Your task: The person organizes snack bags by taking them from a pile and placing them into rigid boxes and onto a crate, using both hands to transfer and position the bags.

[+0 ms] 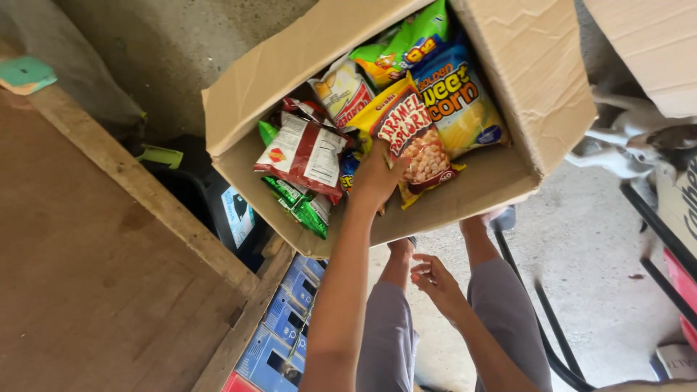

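Nearest to the lens: left forearm running up from the bottom edge, left hand (375,180) pushed into the tilted cardboard box (508,80) and pressed against the lower edge of the yellow-and-red popcorn bag (417,141). Fingertips buried among the packets, so cannot tell whether that grip is clenched on the bag or only touching it. Right hand (435,283) lower down, over the knees, empty, grip released with fingers loosely curled. Popcorn bag lying inside the box, just beside a blue-and-yellow corn bag (457,101), with a red-and-white bag (305,149) and green packets (301,203) to its left. Judged as the reach-and-take stage, nothing lifted clear yet. Lifting out would call for a firm pinch on the bag's edge and a steady box. Wooden worktop (94,254) off to the left.
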